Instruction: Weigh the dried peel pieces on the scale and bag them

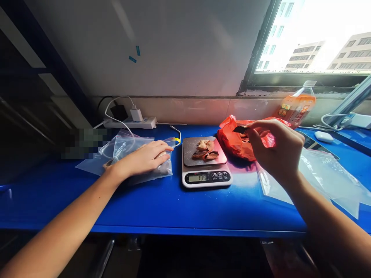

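My left hand [150, 157] lies with its fingers stretched out on a clear plastic bag [127, 146] that has something pale inside. To its right stands a white kitchen scale [185, 180] with a lit display, too small to read surely. Several dried, brown-and-cream curled pieces [206, 150] are heaped on its metal plate. Over a crumpled red plastic bag [232, 143], my right hand [272, 144] pinches a dark dried piece [240, 129] between thumb and fingers. More brown pieces show partly in the bag's opening.
Flat clear bags [315, 173] lie on the blue table [162, 210] at the right. Behind them are an orange-labelled bottle [301, 102] and a white earbud case [324, 136]. A power strip [149, 122] with a charger and cables runs along the wall. Small crumbs dot the tabletop.
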{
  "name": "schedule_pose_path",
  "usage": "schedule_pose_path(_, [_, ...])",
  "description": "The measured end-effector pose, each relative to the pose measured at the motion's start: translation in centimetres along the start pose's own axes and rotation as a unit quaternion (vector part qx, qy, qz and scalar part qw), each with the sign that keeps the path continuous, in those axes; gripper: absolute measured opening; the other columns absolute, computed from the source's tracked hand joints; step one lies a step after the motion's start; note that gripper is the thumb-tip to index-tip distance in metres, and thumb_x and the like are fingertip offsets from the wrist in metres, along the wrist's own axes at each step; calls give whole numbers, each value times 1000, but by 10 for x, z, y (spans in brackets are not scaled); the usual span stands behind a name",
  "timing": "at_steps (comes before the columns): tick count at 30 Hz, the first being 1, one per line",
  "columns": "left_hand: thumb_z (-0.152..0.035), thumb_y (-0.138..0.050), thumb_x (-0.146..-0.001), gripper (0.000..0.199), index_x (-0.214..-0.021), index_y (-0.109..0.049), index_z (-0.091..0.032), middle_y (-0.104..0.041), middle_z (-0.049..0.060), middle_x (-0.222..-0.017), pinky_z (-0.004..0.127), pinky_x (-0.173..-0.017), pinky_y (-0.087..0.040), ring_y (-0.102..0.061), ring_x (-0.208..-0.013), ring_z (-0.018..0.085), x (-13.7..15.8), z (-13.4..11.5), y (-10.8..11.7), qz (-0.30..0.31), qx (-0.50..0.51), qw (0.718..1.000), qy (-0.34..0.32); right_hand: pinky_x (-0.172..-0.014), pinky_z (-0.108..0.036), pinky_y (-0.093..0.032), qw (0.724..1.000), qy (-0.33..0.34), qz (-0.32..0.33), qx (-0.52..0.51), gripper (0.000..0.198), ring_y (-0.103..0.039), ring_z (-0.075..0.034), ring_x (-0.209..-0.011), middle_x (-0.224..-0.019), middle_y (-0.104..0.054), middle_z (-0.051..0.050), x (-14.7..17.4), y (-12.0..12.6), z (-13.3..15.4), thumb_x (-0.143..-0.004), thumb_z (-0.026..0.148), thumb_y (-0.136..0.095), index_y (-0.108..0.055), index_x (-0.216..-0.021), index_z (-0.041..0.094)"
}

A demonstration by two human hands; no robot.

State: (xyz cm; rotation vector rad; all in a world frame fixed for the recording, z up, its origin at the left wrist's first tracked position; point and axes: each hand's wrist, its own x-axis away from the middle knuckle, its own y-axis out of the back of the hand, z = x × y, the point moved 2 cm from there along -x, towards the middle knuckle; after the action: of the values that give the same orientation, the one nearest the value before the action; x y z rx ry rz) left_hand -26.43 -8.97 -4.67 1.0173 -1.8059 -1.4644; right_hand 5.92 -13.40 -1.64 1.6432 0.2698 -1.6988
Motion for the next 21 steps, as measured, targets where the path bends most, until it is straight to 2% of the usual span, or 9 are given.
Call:
schedule_pose_path(7, [-44, -36, -96, 43, -128, -55, -21, -54, 5, -130, 35, -106, -37, -48, -122, 22, -1, 2, -2, 0, -2, 1000, -5, -59, -28, -50, 998, -3, 64, 0, 10, -66, -16, -66, -78, -72, -1, 4, -9, -5, -84, 18, -55, -62, -86, 24])
schedule_pose_path(16, [-45, -36, -96, 44, -129, -54, -22, -54, 5, -132, 36, -107, -37, -47, -123, 22, 0, 0, -1, 3, -3, 1000, -2, -58, -26, -49, 995, 36, 83, -35, 10, -63, -13, -60, -71, -69, 0, 9, -14, 11, -82, 14, -55, -60, -82, 22])
schedule_pose_path(21, [-44, -36, -96, 44, -129, -54, -22, -54, 5, -131, 36, -107, -37, -48, -122, 22, 2, -2, -1, 3, -1, 1000, -5, -57, -26, -49, 996, 35, 79, -29, 10, -63, -13, -59, -71, -69, 0, 9, -12, 9, -82, 14, -56, -61, -83, 22])
